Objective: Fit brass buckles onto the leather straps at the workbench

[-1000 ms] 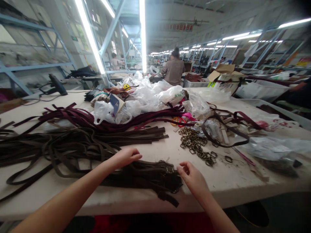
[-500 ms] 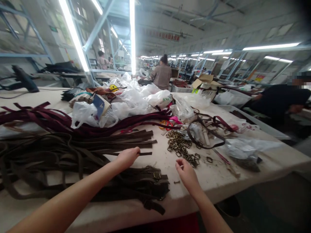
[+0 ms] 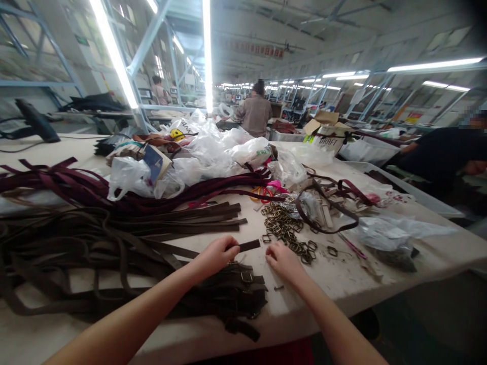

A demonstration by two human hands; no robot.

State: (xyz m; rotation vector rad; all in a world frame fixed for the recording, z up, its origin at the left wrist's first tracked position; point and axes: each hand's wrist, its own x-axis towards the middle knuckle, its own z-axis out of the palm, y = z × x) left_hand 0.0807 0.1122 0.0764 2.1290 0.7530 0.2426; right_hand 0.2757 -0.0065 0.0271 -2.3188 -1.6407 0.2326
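Observation:
My left hand [image 3: 218, 254] is closed round a dark brown strap [image 3: 249, 246], whose cut end sticks out to the right of my fingers. Just right of that end, my right hand [image 3: 282, 259] is held with its fingers curled together; what they hold, if anything, is hidden. A heap of bronze-coloured metal buckles [image 3: 283, 223] lies right behind my right hand. Below my left hand is a bundle of brown straps [image 3: 243, 291], some with buckles at their ends. More brown straps [image 3: 205, 218] lie loose behind my left hand.
Purple straps [image 3: 182, 197] stretch across the table behind the brown ones. White plastic bags [image 3: 213, 147] are heaped at the back. A looped strap [image 3: 327, 223] and a bag of small parts [image 3: 388, 246] lie to the right. A co-worker [image 3: 441, 157] is at far right.
My left hand has moved right and slightly down, bringing the strap's end close to my right hand. My right hand has shifted a little left and its fingers have turned downward.

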